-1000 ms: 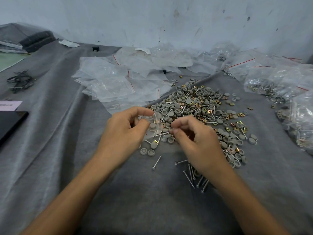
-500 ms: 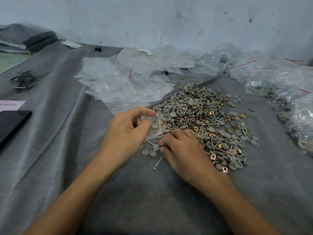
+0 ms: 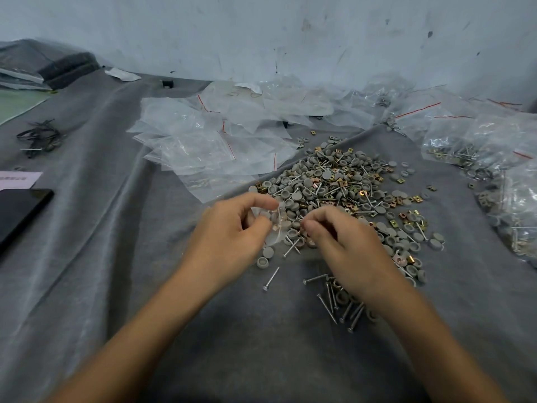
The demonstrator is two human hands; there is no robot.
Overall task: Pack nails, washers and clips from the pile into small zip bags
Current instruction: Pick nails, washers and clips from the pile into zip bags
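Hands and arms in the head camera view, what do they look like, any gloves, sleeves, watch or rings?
Both are bare. The left hand and right hand wear no gloves, and no ring shows on the fingers in view. The left forearm and right forearm carry no sleeve, watch or bracelet down to the picture's bottom edge. No markings show.
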